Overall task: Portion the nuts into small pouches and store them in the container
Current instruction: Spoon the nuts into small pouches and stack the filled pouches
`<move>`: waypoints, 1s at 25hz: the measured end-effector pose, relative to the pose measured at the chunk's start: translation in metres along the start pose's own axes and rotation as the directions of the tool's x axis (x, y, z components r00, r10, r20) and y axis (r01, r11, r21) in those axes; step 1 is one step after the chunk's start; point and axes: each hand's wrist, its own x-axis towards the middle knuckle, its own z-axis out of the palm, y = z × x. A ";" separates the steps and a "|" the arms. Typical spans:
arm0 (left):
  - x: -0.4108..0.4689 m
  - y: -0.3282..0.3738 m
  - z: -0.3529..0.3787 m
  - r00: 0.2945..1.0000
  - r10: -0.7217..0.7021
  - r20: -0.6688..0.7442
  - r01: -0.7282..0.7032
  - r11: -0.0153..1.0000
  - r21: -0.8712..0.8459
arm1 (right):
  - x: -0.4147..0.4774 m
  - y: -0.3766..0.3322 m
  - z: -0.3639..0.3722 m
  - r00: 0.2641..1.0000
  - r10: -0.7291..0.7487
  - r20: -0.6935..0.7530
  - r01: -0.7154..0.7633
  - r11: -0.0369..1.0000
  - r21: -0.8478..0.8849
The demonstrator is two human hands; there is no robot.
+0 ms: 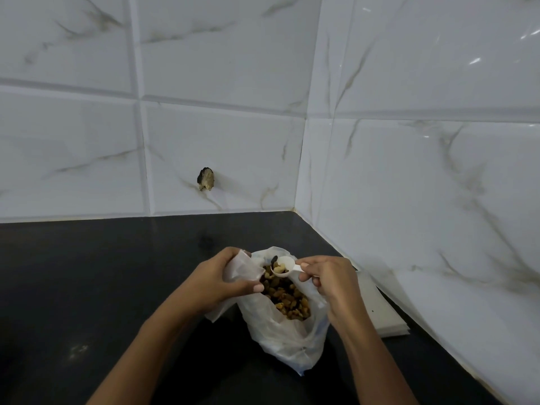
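Observation:
A large clear plastic bag [287, 342] lies open on the black counter [87, 287], filled with mixed nuts and raisins [287, 298]. My left hand [222, 280] grips a small clear pouch [244, 267] by its edge, just left of the bag's mouth. My right hand [330, 283] pinches the handle of a small white plastic scoop [283, 266]. The scoop hovers over the bag beside the pouch and carries a few nuts. No container is in view.
A flat stack of clear pouches [380, 311] lies on the counter to the right, against the wall. White marble tiles form a corner behind and to the right. A hole in the tile [206, 178] shows on the back wall.

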 end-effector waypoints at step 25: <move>-0.002 -0.002 0.006 0.993 0.102 -0.053 -0.109 0.981 -0.159 | -0.017 0.007 0.029 0.464 -0.885 -0.030 0.838 0.449 -0.311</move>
